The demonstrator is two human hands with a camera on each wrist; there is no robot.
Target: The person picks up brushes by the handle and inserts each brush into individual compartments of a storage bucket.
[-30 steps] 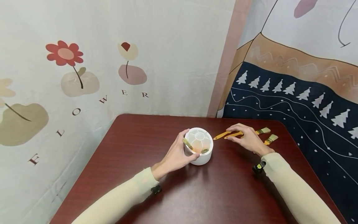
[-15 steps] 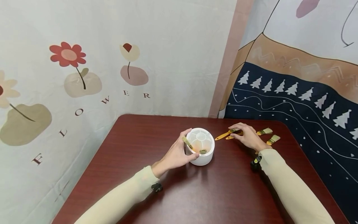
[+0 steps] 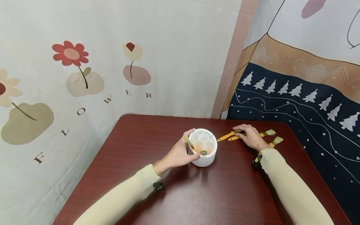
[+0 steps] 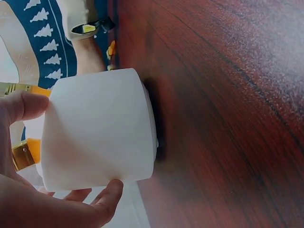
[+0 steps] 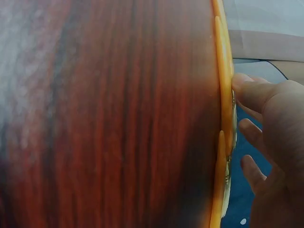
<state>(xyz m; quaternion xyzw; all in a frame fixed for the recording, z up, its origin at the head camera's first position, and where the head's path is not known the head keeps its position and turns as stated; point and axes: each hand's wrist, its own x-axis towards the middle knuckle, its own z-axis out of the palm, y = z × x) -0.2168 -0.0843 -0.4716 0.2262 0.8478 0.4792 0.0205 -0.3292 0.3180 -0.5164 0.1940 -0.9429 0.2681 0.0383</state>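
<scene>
My left hand (image 3: 175,153) grips a white round divided container (image 3: 206,161), thumb at the near rim and fingers around its left side. Two flat paintbrushes stand in it bristles up: one paintbrush (image 3: 189,142) leans on the left rim, and the other brush head (image 3: 203,152) shows low inside. In the left wrist view the container's smooth white wall (image 4: 97,130) fills the hand. My right hand (image 3: 251,137) reaches over yellow-handled paintbrushes lying on the table, thumb and fingertips right at the nearest paintbrush (image 3: 226,136). In the right wrist view its thumb (image 5: 247,88) meets a yellow handle (image 5: 224,85), other fingers apart.
A second yellow handle (image 3: 234,138) lies beside the first. Farther right, two brush heads, one pale brush head (image 3: 268,133) and another brush head (image 3: 277,141), show past the hand. The dark red table (image 3: 152,131) backs onto a printed wall cloth (image 3: 174,62).
My right hand has shifted slightly and lowered over the nearest paintbrush, with its fingertips now by the metal band. My left hand keeps its grip on the container. The head view has turned slightly left.
</scene>
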